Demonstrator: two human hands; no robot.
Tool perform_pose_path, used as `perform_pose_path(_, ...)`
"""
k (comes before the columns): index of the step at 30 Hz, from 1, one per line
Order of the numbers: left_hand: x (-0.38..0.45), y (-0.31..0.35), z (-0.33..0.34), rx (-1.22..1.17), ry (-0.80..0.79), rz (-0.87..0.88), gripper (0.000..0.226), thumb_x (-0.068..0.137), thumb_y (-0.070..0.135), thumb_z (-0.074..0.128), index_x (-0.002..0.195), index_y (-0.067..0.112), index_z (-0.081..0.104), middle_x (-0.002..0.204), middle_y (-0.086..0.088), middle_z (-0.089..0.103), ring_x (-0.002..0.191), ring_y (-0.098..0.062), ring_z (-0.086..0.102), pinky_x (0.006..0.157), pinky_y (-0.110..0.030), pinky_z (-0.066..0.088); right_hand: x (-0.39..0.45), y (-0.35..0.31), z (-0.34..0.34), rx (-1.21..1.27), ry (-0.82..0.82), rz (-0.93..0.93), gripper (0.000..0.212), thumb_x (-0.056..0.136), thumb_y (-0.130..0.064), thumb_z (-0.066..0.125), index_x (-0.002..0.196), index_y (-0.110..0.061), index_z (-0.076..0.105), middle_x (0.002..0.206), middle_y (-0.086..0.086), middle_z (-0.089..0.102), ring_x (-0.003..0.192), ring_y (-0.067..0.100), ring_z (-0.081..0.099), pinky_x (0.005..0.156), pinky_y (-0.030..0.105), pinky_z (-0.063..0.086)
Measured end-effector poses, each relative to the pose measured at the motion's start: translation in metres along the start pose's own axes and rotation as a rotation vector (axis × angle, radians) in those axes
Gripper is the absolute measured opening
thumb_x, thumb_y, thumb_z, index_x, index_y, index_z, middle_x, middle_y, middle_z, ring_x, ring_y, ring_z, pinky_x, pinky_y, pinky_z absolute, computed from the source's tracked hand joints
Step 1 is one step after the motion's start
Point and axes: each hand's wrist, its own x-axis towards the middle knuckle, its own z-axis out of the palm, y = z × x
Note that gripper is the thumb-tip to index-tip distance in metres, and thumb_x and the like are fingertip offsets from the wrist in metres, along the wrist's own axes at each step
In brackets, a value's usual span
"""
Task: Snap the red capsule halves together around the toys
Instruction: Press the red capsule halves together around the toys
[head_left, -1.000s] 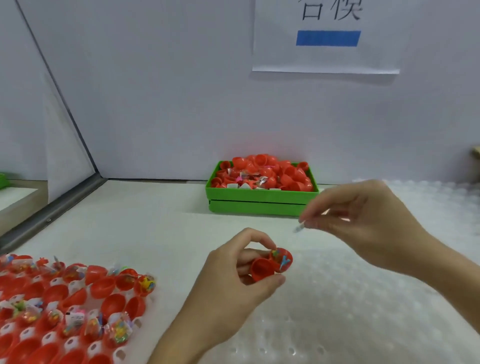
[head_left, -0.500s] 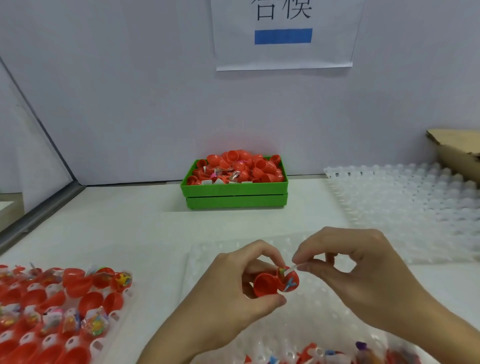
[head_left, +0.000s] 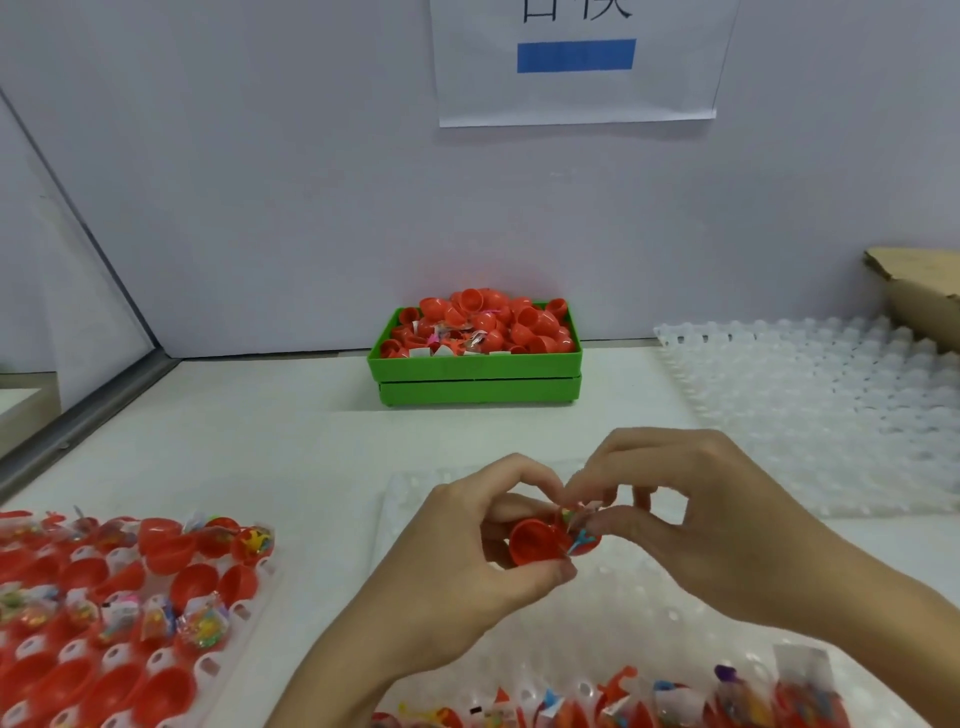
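A red capsule (head_left: 537, 541) is held open in front of me, its two hinged halves side by side. My left hand (head_left: 467, 566) grips the empty left half between thumb and fingers. The right half holds a small bagged toy (head_left: 579, 535) with a blue piece showing. My right hand (head_left: 691, 525) pinches at that toy and the right half's rim with thumb and forefinger. Both hands hover above a clear bubble tray (head_left: 623, 618) on the white table.
A tray of open red capsule halves with bagged toys (head_left: 119, 603) lies at the left. A green bin of red capsules (head_left: 475, 371) stands against the back wall. Another clear bubble tray (head_left: 831, 410) and a cardboard box (head_left: 919, 291) lie at the right. More filled capsules (head_left: 649, 701) line the bottom edge.
My right hand came down from the right and now pinches at the toy in the capsule. The view tilted down, showing the filled capsules at the bottom edge.
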Motion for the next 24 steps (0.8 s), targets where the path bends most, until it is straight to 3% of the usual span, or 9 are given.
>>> perform_pose_path(4,-0.001,0.001,-0.003,-0.081,0.012,0.002,0.036,0.08,0.012,0.08,0.097,0.036,0.058,0.095,0.009,0.077,0.089,-0.014,0.072,0.084,-0.028,0.058,-0.002,0.002,-0.008,0.207,0.051,0.084,0.035,0.078,-0.03,0.076,0.111,-0.039,0.07,0.096,-0.014,0.07,0.096,0.014,0.066,0.071,0.02,0.054)
perform_pose_path(6,-0.002,0.002,-0.003,-0.136,0.012,0.005,0.036,0.081,0.011,0.08,0.098,0.035,0.06,0.096,0.006,0.077,0.088,-0.016,0.073,0.079,-0.024,0.057,-0.004,0.005,-0.013,0.325,-0.011,0.179,0.047,0.072,-0.039,0.077,0.117,-0.043,0.065,0.105,-0.013,0.071,0.103,0.013,0.067,0.08,0.027,0.057)
perform_pose_path(9,-0.002,0.004,-0.003,-0.19,-0.001,0.006,0.036,0.081,0.012,0.08,0.101,0.034,0.06,0.098,0.002,0.077,0.087,-0.015,0.072,0.075,-0.021,0.054,-0.006,0.005,-0.012,0.417,-0.173,0.252,0.041,0.077,-0.031,0.081,0.116,-0.035,0.069,0.109,-0.012,0.073,0.104,0.011,0.069,0.084,0.039,0.059)
perform_pose_path(12,-0.002,0.005,0.0,-0.212,-0.038,-0.008,0.042,0.082,0.013,0.079,0.107,0.036,0.055,0.1,0.003,0.077,0.085,-0.012,0.071,0.074,-0.019,0.053,-0.008,0.002,-0.004,0.444,-0.182,0.262,0.026,0.084,-0.019,0.078,0.106,-0.032,0.076,0.106,-0.009,0.076,0.102,0.012,0.071,0.085,0.046,0.058)
perform_pose_path(15,-0.001,0.005,0.003,-0.226,-0.033,-0.044,0.046,0.082,0.015,0.079,0.11,0.04,0.052,0.097,0.003,0.077,0.086,-0.017,0.073,0.07,-0.019,0.054,-0.012,0.002,-0.002,0.499,-0.119,0.305,0.027,0.083,-0.014,0.078,0.102,-0.033,0.077,0.104,-0.01,0.076,0.102,0.009,0.071,0.087,0.038,0.059)
perform_pose_path(19,0.001,0.004,0.005,-0.231,0.05,-0.056,0.033,0.085,0.012,0.075,0.109,0.023,0.056,0.089,-0.003,0.077,0.078,-0.019,0.074,0.065,-0.023,0.056,-0.016,0.003,-0.002,0.581,-0.046,0.351,0.037,0.08,-0.003,0.078,0.099,-0.034,0.077,0.095,-0.004,0.078,0.091,0.015,0.075,0.083,0.026,0.059)
perform_pose_path(24,0.002,0.005,0.009,-0.21,0.12,-0.012,0.02,0.082,0.024,0.074,0.099,0.025,0.063,0.081,-0.003,0.076,0.069,-0.015,0.072,0.062,-0.021,0.054,-0.021,0.0,0.001,0.446,0.017,0.293,0.037,0.079,-0.005,0.079,0.098,-0.037,0.077,0.087,-0.009,0.078,0.08,0.013,0.075,0.076,0.02,0.058)
